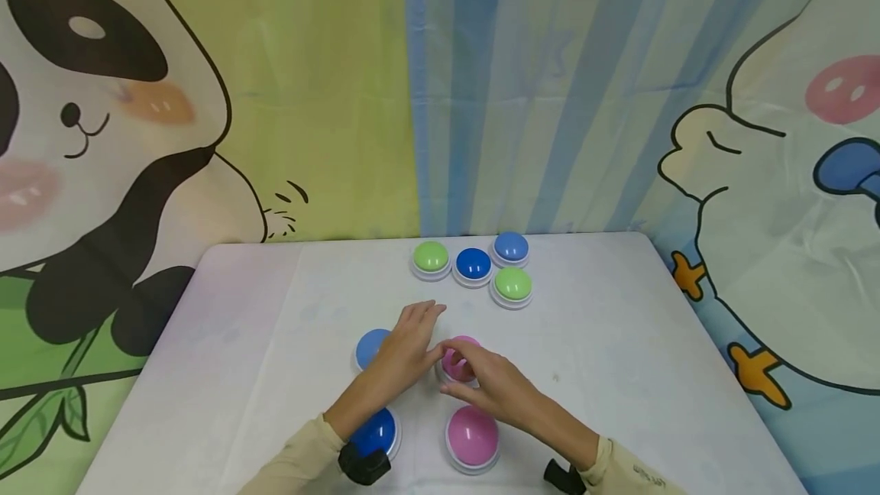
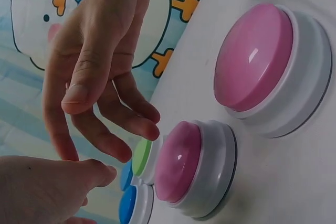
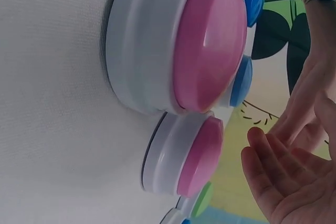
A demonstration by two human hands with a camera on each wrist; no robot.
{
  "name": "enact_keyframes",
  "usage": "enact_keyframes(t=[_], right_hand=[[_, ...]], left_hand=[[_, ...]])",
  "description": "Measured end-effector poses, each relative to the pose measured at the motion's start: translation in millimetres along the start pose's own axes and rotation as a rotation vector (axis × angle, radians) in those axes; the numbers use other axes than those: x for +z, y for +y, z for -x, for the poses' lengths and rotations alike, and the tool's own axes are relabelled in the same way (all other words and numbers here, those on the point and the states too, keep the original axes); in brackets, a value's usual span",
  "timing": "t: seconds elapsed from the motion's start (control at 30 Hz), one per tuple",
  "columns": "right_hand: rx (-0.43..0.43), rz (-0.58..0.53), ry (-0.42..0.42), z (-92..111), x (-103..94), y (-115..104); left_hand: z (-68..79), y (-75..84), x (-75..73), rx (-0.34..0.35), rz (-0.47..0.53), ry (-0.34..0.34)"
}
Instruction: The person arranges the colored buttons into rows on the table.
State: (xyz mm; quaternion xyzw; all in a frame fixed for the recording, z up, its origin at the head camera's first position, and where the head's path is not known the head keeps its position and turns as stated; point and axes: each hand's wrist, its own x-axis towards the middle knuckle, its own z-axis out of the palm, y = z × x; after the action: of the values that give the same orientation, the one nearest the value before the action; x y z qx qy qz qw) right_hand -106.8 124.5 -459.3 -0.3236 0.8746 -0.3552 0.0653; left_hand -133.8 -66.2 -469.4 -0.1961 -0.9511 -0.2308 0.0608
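Head view: well inside the table's (image 1: 619,342) left edge, a light-blue button (image 1: 368,347) and dark-blue button (image 1: 374,431) are sitting. The left hand (image 1: 410,341) is hovering, fingers extended. A far pink button (image 2: 179,162) and near pink button (image 1: 473,434) are standing rightward; four green and blue buttons (image 1: 473,263) are clustering by the back edge. The right hand (image 1: 496,386) is hovering above the far pink button, fingers loosely parted.
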Motion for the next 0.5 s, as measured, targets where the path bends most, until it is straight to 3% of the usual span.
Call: enact_keyframes(t=[0.13, 0.3, 0.4, 0.5], right_hand=[[-0.010, 0.050, 0.004, -10.1, -2.7, 1.5], [0.083, 0.017, -0.035, -36.3, -9.9, 15.2], [0.145, 0.001, -0.051, -58.5, -11.5, 27.9], [0.165, 0.075, -0.031, -85.6, -13.0, 39.0]], left_hand=[[-16.7, -6.6, -1.6, -0.021, -0.027, -0.003], [-59.4, -25.3, -9.9, -0.071, -0.123, 0.012], [-84.1, -36.3, -9.5, -0.123, -0.159, -0.002], [-102.4, -46.4, -4.8, -0.208, -0.143, -0.051]])
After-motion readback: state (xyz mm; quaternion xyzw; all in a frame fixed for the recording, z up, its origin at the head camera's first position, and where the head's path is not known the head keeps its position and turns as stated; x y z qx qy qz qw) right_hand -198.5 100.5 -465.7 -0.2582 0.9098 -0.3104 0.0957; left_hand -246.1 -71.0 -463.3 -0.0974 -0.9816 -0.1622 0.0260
